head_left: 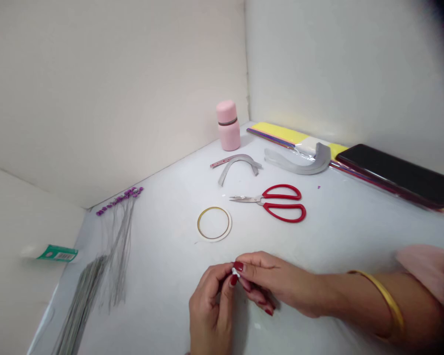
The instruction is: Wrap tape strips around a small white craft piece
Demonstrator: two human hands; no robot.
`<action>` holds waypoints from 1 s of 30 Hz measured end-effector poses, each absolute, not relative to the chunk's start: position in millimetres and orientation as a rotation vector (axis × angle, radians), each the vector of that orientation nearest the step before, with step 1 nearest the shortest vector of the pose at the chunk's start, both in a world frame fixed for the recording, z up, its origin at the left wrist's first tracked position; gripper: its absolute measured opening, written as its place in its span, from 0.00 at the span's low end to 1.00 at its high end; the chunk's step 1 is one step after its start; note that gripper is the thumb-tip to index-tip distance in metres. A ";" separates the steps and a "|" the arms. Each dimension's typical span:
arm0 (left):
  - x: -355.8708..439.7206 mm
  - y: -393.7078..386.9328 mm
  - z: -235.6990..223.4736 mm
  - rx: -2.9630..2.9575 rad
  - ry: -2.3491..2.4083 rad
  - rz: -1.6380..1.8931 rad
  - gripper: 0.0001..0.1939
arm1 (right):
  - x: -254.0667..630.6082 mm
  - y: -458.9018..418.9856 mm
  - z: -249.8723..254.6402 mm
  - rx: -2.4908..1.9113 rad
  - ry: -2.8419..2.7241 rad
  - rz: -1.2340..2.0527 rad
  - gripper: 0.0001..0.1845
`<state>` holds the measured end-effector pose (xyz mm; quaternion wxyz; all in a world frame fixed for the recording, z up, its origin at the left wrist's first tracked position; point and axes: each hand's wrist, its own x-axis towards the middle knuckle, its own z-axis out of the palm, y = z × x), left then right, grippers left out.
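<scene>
Head view shows two hands close together above a white bench (159, 296). The left hand (210, 308) and the right hand (270, 281), which wears a thin golden bangle (383, 301) on its wrist, are both closed in a pinch on one small white piece (234, 271) (it is too small to tell what it is). This piece sits between their fingertips, over the front part of the bench. Beyond the hands lie a thin ring of gold-edged white tape (213, 223) and red-handled steel scissors (281, 202), and further back stands a pink cylindrical bottle (228, 125).
</scene>
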<state>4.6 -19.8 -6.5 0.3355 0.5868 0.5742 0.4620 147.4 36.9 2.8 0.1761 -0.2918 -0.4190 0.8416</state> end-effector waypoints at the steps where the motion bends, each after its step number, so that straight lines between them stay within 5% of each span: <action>1: 4.5 -19.8 -6.5 1.564 1.514 1.211 0.08 | 147.3 36.7 2.7 -0.816 -1.157 2.395 0.16; 17: 17.0 -25.0 -6.7 1.953 1.716 1.245 0.09 | 140.3 15.7 2.2 -0.848 -1.107 2.240 0.18; 30: 3.4 -13.7 -1.8 1.160 1.305 1.097 0.09 | 143.4 33.2 5.1 -0.909 -1.070 2.349 0.18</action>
